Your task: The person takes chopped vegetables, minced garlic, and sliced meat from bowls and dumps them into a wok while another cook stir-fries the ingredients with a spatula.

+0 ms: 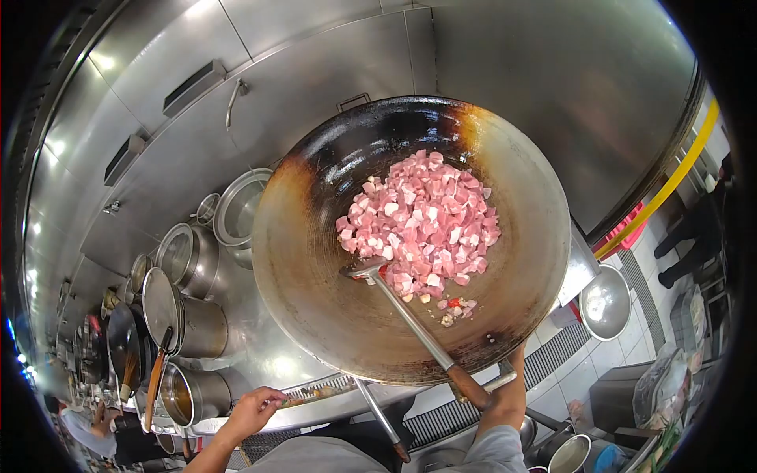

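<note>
Cubed meat [426,225], pink with whitish pieces, lies heaped in the wok [296,272] ahead of both hands, beside the spatula's [412,319] blade. My left hand [254,411], loosely curled, hovers empty outside; my right hand [516,363] nears the rim, its grip hidden.

Steel counter [256,315], taken as landmark. On the counter's left part: tall pot [206,327], a pot of amber liquid [211,394] near its front edge, a round basin [229,232] toward its back. Above its back edge: wall tap [239,88]. Right of the counter: metal bowl [605,302], yellow strip [670,193], slotted floor drain [556,366].
</note>
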`<state>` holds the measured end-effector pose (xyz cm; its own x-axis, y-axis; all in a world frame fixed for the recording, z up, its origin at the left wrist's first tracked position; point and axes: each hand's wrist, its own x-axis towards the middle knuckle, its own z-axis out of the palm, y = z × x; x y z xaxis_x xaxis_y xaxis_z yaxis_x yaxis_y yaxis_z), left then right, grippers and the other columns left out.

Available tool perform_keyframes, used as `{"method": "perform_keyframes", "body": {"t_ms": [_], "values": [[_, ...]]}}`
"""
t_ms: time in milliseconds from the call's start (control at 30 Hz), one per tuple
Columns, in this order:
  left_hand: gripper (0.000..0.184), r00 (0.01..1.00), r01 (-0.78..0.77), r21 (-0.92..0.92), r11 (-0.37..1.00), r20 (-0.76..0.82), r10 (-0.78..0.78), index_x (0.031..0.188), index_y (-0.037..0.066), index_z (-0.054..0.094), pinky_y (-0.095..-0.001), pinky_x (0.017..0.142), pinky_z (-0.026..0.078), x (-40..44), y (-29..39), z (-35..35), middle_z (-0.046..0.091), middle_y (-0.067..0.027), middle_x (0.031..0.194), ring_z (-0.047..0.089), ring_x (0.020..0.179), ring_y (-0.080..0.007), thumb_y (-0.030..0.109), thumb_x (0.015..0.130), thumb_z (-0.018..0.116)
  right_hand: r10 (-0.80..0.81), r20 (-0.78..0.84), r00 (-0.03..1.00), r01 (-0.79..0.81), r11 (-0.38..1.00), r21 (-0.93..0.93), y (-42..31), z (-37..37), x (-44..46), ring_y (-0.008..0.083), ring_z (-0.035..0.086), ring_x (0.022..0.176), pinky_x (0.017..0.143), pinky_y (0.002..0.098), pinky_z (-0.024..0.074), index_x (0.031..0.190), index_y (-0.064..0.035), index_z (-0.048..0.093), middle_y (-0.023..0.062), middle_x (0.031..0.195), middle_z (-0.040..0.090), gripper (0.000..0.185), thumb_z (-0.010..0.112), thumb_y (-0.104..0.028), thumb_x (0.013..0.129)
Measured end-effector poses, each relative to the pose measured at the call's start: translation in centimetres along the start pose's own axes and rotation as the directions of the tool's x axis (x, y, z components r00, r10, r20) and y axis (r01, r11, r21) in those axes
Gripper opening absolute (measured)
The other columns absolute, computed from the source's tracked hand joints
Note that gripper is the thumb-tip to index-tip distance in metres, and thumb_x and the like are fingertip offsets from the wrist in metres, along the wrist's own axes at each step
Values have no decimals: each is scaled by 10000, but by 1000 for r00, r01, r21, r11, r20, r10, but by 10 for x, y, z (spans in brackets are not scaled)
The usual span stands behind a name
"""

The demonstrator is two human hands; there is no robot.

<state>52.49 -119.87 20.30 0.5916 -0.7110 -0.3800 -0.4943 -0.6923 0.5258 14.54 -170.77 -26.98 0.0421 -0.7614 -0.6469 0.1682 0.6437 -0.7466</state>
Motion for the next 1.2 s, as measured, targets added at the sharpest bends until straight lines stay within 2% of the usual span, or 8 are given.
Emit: {"method": "perform_keyframes", "body": {"t_ms": [533, 633, 767, 867, 900, 1033, 1100, 1200], "values": [[190, 1000, 16, -32, 999, 13, -15, 1098, 42, 685, -344, 760, 553, -1, -6, -3, 706, -116, 1023, 686, 899, -242, 122, 927, 661, -128, -63, 990, 124, 990, -61, -1, -7, -4, 259, 603, 897, 730, 427, 552, 1409, -90, 374, 137, 1155, 585, 537, 590, -230, 938], [209, 1000, 25, -106, 994, 5, -25, 1127, 50, 676, -352, 788, 554, -10, -8, -7, 704, -116, 1037, 687, 909, -247, 135, 937, 657, -242, -287, 927, 177, 956, -234, -43, -19, -68, 204, 570, 816, 651, 368, 522, 1383, -123, 403, 105, 1063, 601, 514, 614, -209, 922], [226, 991, -131, -152, 980, -24, 128, 1162, 65, 657, -372, 858, 552, -25, -42, -13, 676, -119, 1135, 673, 1012, -295, 152, 955, 626, -530, -117, 840, 494, 836, -240, -147, -10, -256, 242, 582, 1121, 898, 394, 508, 1414, -92, 457, 121, 1327, 578, 530, 556, -398, 992], [246, 979, -202, -125, 971, -31, 200, 1197, 93, 654, -383, 885, 533, -41, -66, -21, 668, -112, 1142, 656, 1051, -295, 204, 989, 587, -614, 189, 767, 641, 745, -183, -200, 52, -406, 247, 597, 1018, 859, 402, 502, 1329, -74, 518, 111, 1215, 612, 409, 523, -324, 1005], [244, 971, -237, -138, 962, -54, 232, 1195, 88, 649, -389, 896, 527, -48, -78, -23, 662, -117, 1142, 648, 1062, -304, 201, 990, 582, -706, 305, 639, 764, 538, -354, -216, 98, -484, 259, 657, 943, 730, 364, 564, 1308, -27, 581, 231, 1112, 656, 384, 546, -250, 999], [233, 927, -353, -191, 916, -203, 315, 1176, 61, 633, -396, 895, 519, -87, -128, -39, 650, -116, 1139, 644, 1049, -313, 169, 975, 587, -523, 774, 357, 880, -89, -466, -215, 131, -502, 269, 627, 1051, 899, 377, 515, 1264, 13, 605, 199, 1247, 626, 372, 554, -260, 1017], [230, 901, -384, -226, 895, -302, 310, 1170, 58, 631, -398, 890, 518, -116, -154, -49, 651, -115, 1131, 643, 1046, -311, 162, 969, 592, -431, 697, 573, 778, 20, -628, -211, 142, -502, 274, 627, 1038, 935, 389, 494, 1269, 11, 602, 170, 1178, 668, 386, 592, -259, 994], [224, 889, -394, -298, 870, -362, 279, 1161, 59, 634, -406, 885, 515, -156, -188, -61, 656, -113, 1095, 643, 1038, -304, 151, 959, 603, -482, 692, 538, 679, -239, -694, -192, 156, -496, 312, 652, 1012, 915, 417, 506, 1253, 3, 621, 171, 1122, 698, 434, 579, -331, 979]]}}
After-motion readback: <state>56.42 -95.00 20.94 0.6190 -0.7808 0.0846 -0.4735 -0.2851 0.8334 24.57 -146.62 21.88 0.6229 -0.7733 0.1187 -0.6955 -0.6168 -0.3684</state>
